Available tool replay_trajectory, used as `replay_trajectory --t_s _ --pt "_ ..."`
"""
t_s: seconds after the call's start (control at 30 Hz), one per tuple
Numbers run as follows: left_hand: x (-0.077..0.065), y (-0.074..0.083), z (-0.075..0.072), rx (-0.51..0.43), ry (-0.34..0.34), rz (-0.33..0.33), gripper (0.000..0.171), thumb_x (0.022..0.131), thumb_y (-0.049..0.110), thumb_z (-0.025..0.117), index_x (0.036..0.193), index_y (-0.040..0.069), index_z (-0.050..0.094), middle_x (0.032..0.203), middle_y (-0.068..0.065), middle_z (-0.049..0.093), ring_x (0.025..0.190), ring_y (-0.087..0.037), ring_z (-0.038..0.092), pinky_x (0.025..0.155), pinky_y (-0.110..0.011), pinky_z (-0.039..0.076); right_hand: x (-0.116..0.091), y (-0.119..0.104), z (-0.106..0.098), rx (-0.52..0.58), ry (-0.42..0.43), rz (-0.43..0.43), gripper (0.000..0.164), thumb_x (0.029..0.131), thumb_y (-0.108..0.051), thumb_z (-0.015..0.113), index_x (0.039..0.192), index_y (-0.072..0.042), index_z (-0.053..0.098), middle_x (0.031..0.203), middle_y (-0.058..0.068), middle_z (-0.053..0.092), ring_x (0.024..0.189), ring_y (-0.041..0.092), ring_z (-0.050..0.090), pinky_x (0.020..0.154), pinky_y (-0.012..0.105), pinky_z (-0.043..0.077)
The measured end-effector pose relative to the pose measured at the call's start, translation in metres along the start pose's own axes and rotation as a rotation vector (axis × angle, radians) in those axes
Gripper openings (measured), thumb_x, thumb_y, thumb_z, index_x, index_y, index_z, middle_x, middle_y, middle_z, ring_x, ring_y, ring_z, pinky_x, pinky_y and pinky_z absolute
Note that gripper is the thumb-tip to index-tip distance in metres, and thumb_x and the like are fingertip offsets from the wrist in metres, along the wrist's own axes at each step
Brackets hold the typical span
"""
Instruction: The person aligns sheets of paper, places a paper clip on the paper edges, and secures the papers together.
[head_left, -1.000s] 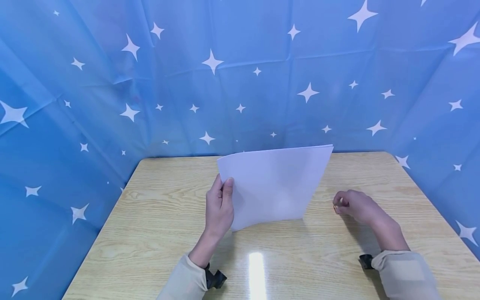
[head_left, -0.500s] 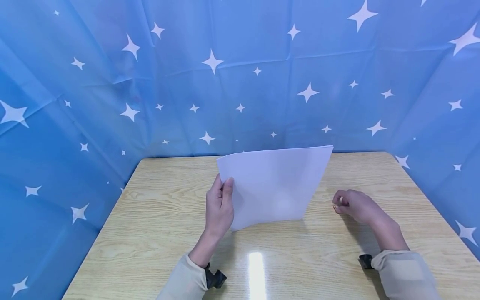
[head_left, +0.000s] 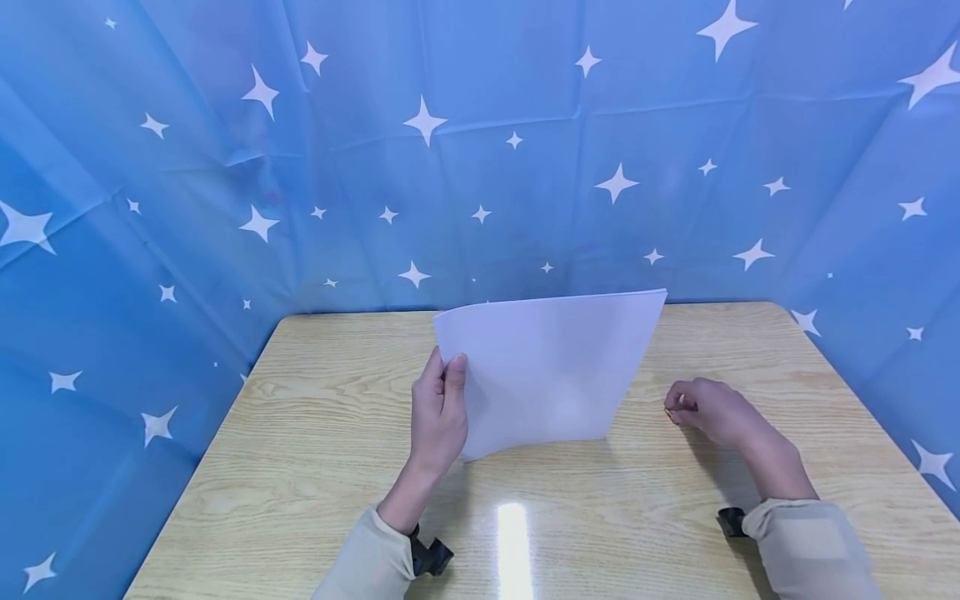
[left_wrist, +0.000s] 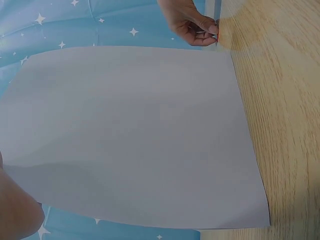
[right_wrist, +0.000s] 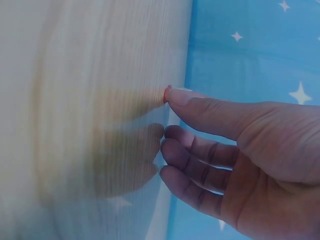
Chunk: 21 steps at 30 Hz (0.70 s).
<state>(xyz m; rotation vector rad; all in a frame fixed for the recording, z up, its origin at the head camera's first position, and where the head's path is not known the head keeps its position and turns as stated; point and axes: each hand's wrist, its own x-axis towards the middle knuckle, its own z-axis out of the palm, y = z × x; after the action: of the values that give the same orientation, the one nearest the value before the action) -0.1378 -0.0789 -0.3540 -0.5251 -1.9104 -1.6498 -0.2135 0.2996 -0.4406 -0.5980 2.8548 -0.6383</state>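
Note:
White sheets of paper (head_left: 551,367) stand tilted above the table, their top right edge showing more than one layer. My left hand (head_left: 438,417) grips their left side, thumb on the near face. In the left wrist view the paper (left_wrist: 140,140) fills the middle, and part of the left hand (left_wrist: 20,210) shows at lower left. To the right, my right hand (head_left: 712,412) pinches a small red paper clip (head_left: 669,412) at the tabletop. The right wrist view shows the clip (right_wrist: 166,94) at the thumb's tip, mostly hidden; the other fingers are curled near the table.
A light wood-grain table (head_left: 300,467) spreads under both hands, with a bright light reflection near its front. Behind it and at the sides hangs a blue curtain (head_left: 360,167) with white stars. Each wrist wears a black camera mount (head_left: 431,558).
The red clip has turned slightly between the right hand's fingertips and shows less than before. The left hand and the paper stay almost still.

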Motion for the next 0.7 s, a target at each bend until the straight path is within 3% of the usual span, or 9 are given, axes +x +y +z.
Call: replay_trajectory --t_s 0.23,0.37,0.57,0.7 --pt "0.000 0.002 -0.001 0.002 0.000 -0.002 0.014 0.101 -0.007 0.040 0.096 -0.007 0.053 0.078 -0.019 0.058 0.071 -0.031 0.054 0.061 -0.027 0.041 -0.001 0.000 0.001 -0.004 -0.009 0.013 0.010 0.091 -0.002 0.066 0.097 -0.010 0.064 0.067 -0.004 0.054 0.059 0.013 0.044 0.061 0.034 0.039" --pt "-0.001 -0.001 -0.001 0.001 -0.002 -0.022 0.014 0.102 -0.005 0.040 0.098 -0.006 0.053 0.071 -0.017 0.050 0.069 -0.028 0.049 0.061 -0.026 0.039 -0.001 0.000 0.001 -0.002 -0.017 0.018 0.012 0.090 -0.002 0.066 0.100 -0.009 0.064 0.068 -0.003 0.054 0.060 0.013 0.044 0.061 0.034 0.039" --pt "-0.004 -0.028 -0.002 -0.015 -0.026 -0.148 0.021 0.105 0.012 0.042 0.112 0.001 0.059 0.085 -0.009 0.063 0.076 -0.019 0.058 0.064 -0.027 0.046 -0.001 0.001 0.001 -0.004 -0.020 0.014 0.011 0.091 -0.002 0.065 0.096 -0.011 0.065 0.070 -0.003 0.054 0.063 0.014 0.044 0.062 0.035 0.040" --pt "-0.004 -0.036 -0.003 0.009 -0.058 -0.260 0.030 0.106 0.028 0.042 0.113 0.005 0.059 0.084 -0.007 0.062 0.074 -0.019 0.058 0.060 -0.029 0.047 -0.001 0.001 0.001 -0.001 -0.019 0.016 0.009 0.091 -0.003 0.065 0.096 -0.011 0.065 0.071 -0.003 0.054 0.063 0.014 0.044 0.062 0.035 0.040"
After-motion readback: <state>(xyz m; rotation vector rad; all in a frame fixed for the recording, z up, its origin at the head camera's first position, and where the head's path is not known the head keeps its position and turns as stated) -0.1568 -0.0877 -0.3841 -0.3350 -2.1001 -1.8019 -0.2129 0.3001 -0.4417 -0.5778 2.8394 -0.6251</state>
